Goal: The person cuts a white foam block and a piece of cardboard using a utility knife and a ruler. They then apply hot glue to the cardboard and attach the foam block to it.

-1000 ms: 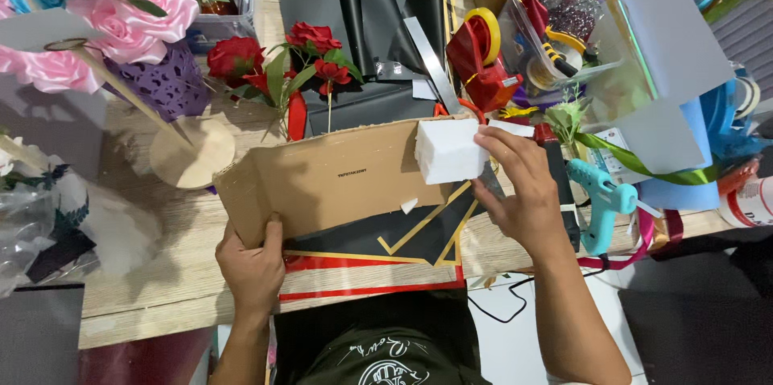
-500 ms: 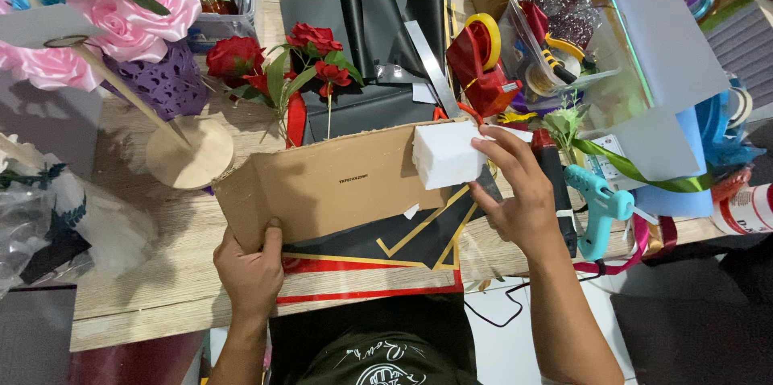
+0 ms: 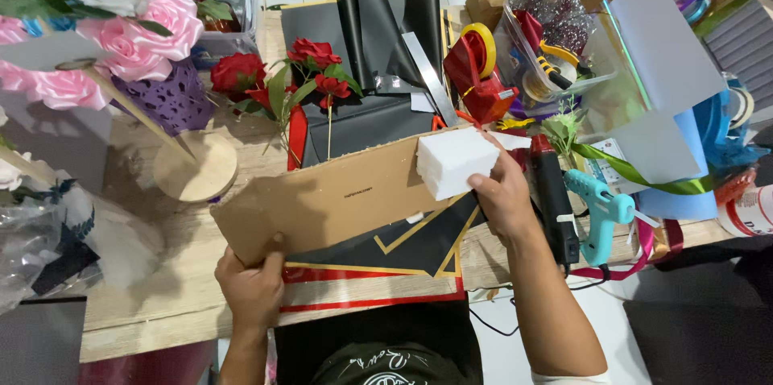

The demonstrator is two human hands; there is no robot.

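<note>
My left hand (image 3: pixel 254 288) grips the lower left corner of a long brown cardboard sheet (image 3: pixel 338 200), which is held up at a slant over the wooden table (image 3: pixel 145 304). My right hand (image 3: pixel 503 200) holds a white foam block (image 3: pixel 451 161) against the sheet's upper right end, thumb on the block's lower edge. Under the cardboard lies black paper with gold and red borders (image 3: pixel 386 260).
Red artificial roses (image 3: pixel 274 79) and black paper rolls (image 3: pixel 386 10) lie behind the cardboard. A red tape dispenser (image 3: pixel 479 75), a black glue gun (image 3: pixel 555 200) and a turquoise glue gun (image 3: pixel 600 212) sit to the right. Pink and white flowers (image 3: pixel 97 22) and a round wooden stand (image 3: pixel 193 167) are at left.
The view has shifted slightly. My right hand has slid a little lower along the foam block; the cardboard and my left hand stay about where they were.
</note>
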